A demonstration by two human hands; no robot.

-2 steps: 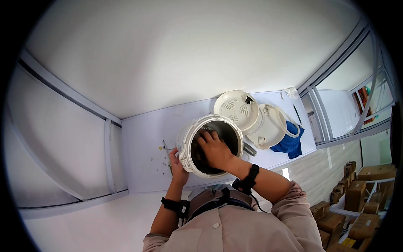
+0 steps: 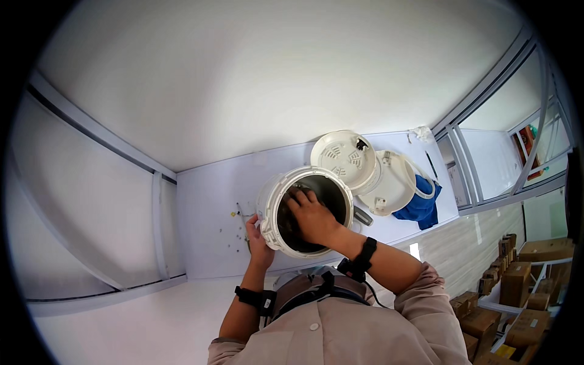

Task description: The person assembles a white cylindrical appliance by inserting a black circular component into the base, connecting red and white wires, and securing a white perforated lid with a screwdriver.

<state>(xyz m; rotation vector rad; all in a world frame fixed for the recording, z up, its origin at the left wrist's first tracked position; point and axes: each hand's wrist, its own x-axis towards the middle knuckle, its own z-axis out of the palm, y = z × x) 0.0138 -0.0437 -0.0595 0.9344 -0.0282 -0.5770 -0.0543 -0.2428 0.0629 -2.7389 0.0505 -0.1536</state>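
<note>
A white, round cooker body [image 2: 266, 224], tilted so that its open top faces me, stands on the table with a dark hollow inside. From the left, my left hand [image 2: 258, 244] grips its lower left side, fingers along the outer wall. My right hand [image 2: 311, 218] reaches over the rim into the hollow. Its fingers are bent downward, and the tips, with whatever they work on, are lost in the dark. A grey handle [image 2: 363, 216] sticks out at the cooker's right side.
Behind and right lie a round white cover [image 2: 340, 152] and a white lid part [image 2: 389, 188] with a curved handle. A blue cloth [image 2: 420, 210] is beside them. Small screws [image 2: 230, 245] and thin wires [image 2: 242, 213] are scattered at left. Cardboard boxes [image 2: 514, 283] stand beyond the table.
</note>
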